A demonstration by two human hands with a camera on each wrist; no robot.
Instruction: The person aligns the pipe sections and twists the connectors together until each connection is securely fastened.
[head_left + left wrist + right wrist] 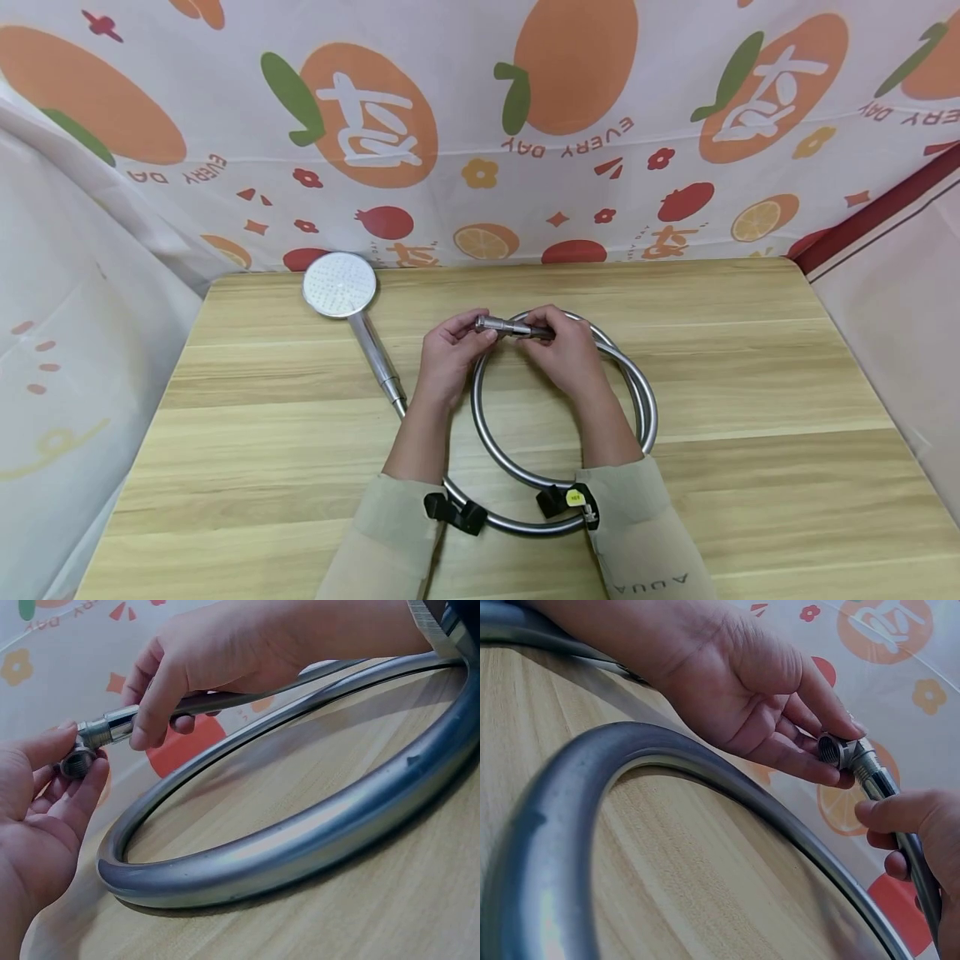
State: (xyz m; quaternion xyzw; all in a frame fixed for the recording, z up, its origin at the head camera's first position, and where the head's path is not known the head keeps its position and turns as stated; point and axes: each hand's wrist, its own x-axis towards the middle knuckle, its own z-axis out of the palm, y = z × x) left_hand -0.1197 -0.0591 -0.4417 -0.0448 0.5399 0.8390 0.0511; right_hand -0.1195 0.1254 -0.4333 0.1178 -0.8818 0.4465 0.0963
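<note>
Over the table, my left hand (447, 357) pinches a small angled metal fitting (78, 762) between thumb and fingers. The fitting's round opening shows inner threads in the right wrist view. It sits at the end of a silver shower hose (649, 408), against the hose's shiny end nut (120, 723). My right hand (570, 352) grips the hose just behind that nut. Some threads show between fitting and nut. The hose lies coiled in loops on the table beneath both hands, partly hidden by my forearms. Its other end joins the handle of a shower head (340, 285).
The shower head lies face up at the table's back left, its handle (373, 354) slanting toward my left forearm. A wooden table (757, 467) carries everything. A fruit-print curtain (465, 200) hangs along its back edge. Black straps with small devices (457, 514) sit at both wrists.
</note>
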